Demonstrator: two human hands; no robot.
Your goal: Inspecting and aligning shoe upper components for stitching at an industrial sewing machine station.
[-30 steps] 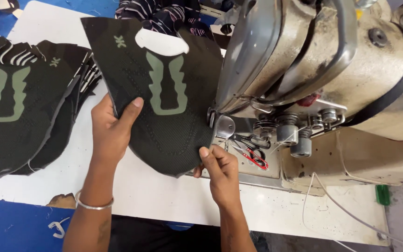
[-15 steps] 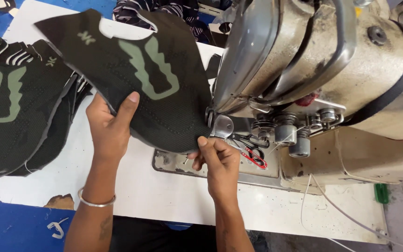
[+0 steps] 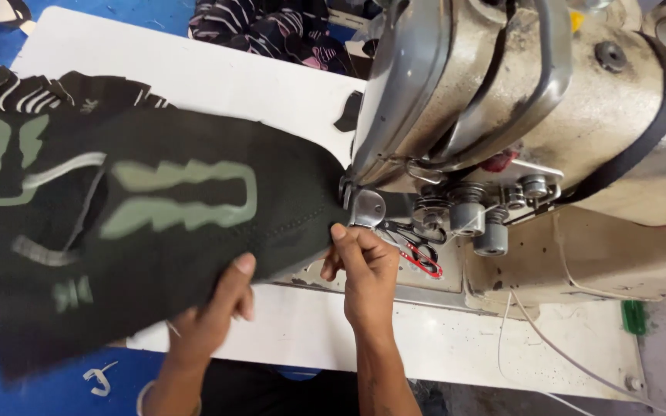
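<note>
we hold the black fabric panel (image 3: 194,223) lying long left to right — our right hand (image 3: 364,270) fingers pinch its right edge beside the sewing machine (image 3: 502,115); left hand (image 3: 210,316) grips its near edge.

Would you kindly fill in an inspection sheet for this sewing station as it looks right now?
Surface: white table, worn and marked.
Job's things: black fabric piece with a pale green print, its edge at the sewing machine.
Clutter: stack of similar pieces at left; striped cloth behind; red-handled snips.
Hands: left hand and right hand both grip the piece.
Cables: thin white cord.
Surroundings: blue floor.
</note>
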